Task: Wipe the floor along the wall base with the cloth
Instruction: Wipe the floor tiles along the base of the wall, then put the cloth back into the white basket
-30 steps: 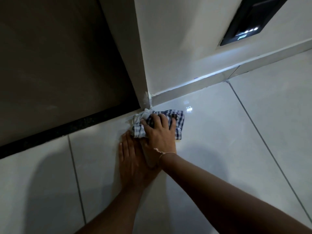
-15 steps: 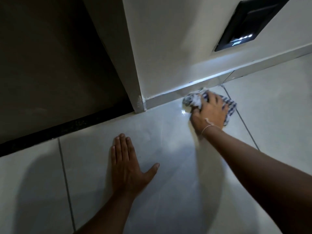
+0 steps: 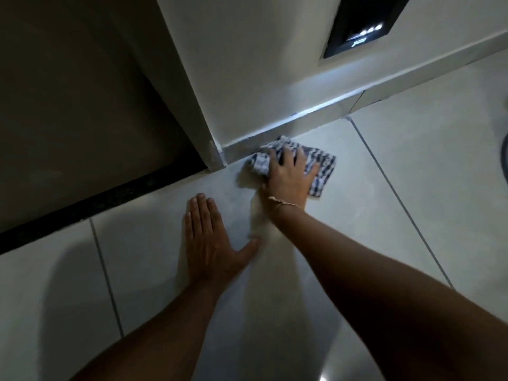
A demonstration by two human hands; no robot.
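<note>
A blue-and-white checked cloth [image 3: 321, 171] lies bunched on the pale floor tiles, touching the wall's skirting [image 3: 308, 122] just right of the wall corner. My right hand [image 3: 288, 180] presses down on the cloth with fingers spread over it; a thin bracelet is on that wrist. My left hand [image 3: 209, 240] rests flat on the tile below and to the left, fingers together, thumb out, holding nothing.
The wall corner [image 3: 217, 158] juts out left of the cloth. A dark doorway with a black threshold strip [image 3: 96, 202] fills the left. A black wall panel with small lights [image 3: 360, 23] sits on the wall above. Grout lines cross the tiles.
My right hand swept the cloth right along the skirting, then back left toward the corner. My left hand stays planted on the tile.
</note>
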